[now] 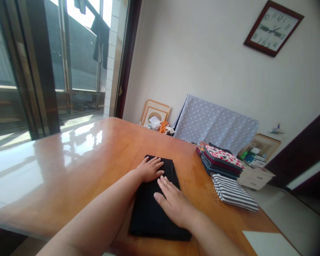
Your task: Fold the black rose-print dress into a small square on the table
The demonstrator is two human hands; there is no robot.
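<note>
A black garment (154, 217), folded into a long flat rectangle, lies on the wooden table (96, 177) in front of me. Near its far end my left hand (150, 170) rests flat on the cloth with the fingers spread. My right hand (173, 202) lies across the middle and right side of the garment, palm down, thumb apart from the other fingers. Neither hand grips anything. What kind of garment it is cannot be made out from the folds.
Right of the garment stands a stack of folded clothes (221, 161), with a striped folded cloth (234, 192) in front of it. A pale sheet (269, 243) lies at the near right edge. Beyond the table are a dotted blue cover (216, 121) and a small cabinet (256, 176).
</note>
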